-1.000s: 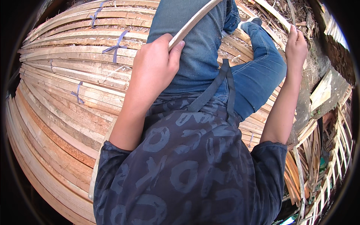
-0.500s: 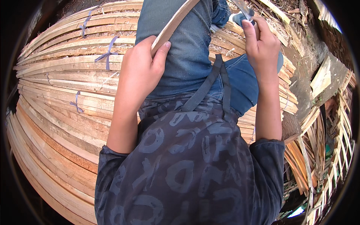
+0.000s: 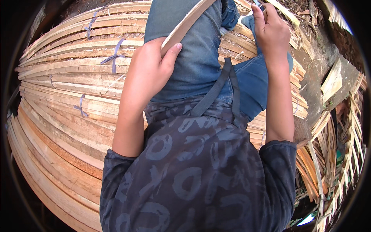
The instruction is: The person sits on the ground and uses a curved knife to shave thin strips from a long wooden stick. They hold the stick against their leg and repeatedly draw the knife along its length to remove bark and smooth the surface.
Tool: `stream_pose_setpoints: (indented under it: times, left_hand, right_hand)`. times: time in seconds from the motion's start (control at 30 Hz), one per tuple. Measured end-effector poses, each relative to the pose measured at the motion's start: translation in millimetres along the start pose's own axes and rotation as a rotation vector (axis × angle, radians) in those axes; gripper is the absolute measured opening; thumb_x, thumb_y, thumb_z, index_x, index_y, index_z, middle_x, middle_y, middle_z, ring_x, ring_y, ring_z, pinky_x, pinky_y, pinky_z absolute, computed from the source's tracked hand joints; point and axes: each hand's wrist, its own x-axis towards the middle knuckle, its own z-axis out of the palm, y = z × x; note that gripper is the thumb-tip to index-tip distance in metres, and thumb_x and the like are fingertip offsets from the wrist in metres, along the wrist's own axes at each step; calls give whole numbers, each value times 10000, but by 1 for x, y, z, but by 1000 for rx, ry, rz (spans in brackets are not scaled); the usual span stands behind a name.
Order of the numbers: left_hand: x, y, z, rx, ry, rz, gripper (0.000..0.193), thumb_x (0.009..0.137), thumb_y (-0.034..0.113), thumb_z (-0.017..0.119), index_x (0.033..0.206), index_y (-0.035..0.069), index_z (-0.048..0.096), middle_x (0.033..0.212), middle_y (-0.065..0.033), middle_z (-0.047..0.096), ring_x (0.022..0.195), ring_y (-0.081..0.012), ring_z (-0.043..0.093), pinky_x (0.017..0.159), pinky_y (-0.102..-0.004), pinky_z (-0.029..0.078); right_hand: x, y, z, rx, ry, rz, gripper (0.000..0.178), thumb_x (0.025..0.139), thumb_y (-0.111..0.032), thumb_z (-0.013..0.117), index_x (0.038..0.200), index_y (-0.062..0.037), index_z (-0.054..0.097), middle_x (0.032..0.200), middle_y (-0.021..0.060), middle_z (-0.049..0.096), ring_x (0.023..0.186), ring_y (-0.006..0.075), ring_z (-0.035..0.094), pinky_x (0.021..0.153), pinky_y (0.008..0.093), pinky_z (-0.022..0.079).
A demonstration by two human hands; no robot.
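Note:
A pale wooden strip (image 3: pixel 186 25) slants over my left thigh, its far end running past the upper edge of view. Around its near end my left hand (image 3: pixel 150 66) is closed, with the thumb along one side. On the right, my right hand (image 3: pixel 273 38) is raised in a closed grip on a knife (image 3: pixel 261 6). Only a little of the knife shows by the thumb; its blade lies mostly beyond the picture's upper edge. A gap separates this hand from the wooden strip.
Bundles of long wooden strips (image 3: pixel 58 98), bound with purple ties (image 3: pixel 114 57), spread beneath and left of me. My jeans-clad legs (image 3: pixel 181 73) lie ahead. At right are a wooden block (image 3: pixel 301 131), a flat stone (image 3: pixel 344 79) and a lattice of thin slats (image 3: pixel 349 154).
My right hand has moved slightly up, and the knife blade has mostly left the view. The left hand and wooden strip sit slightly further right, as does my body in the picture.

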Motion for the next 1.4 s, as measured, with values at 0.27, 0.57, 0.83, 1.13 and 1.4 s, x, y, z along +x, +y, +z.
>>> stream_pose_setpoints:
  times: [0.27,0.57,0.83,1.13,1.4]
  left_hand:
    - [-5,6,-3,-33,2,-103,320,939,239,609,869,-72,644,637,-226,603,597,-378,623,570,-422,469]
    - [-1,-1,-2,-55,-42,-93,350,944,252,605,843,-82,636,622,-205,613,579,-341,631,565,-399,479]
    - [1,-1,2,-27,-24,-62,334,944,245,614,855,-75,643,599,-181,601,554,-288,629,545,-380,469]
    - [3,1,-1,-42,-23,-78,327,948,244,610,866,-70,650,604,-165,611,545,-271,618,543,-372,470]
    - [4,-1,-11,-268,-155,-178,322,959,261,609,808,-23,625,593,-31,593,516,-95,548,489,-263,441]
  right_hand:
    - [25,8,-1,-115,144,-324,239,891,-271,663,848,-57,565,654,152,595,623,366,621,545,442,491]
    - [-18,-16,19,-85,51,-445,288,955,-376,606,966,-89,619,624,99,595,582,316,617,529,390,485]
    - [-8,-13,7,-40,17,-360,277,886,-296,681,814,-61,554,639,148,586,606,342,625,548,437,489]
    - [44,51,-9,-182,211,-24,233,930,-274,608,858,-52,613,688,187,621,638,395,627,564,469,495]
    - [-48,30,33,325,-93,152,337,970,-334,603,900,-4,603,570,145,548,513,314,552,516,381,434]
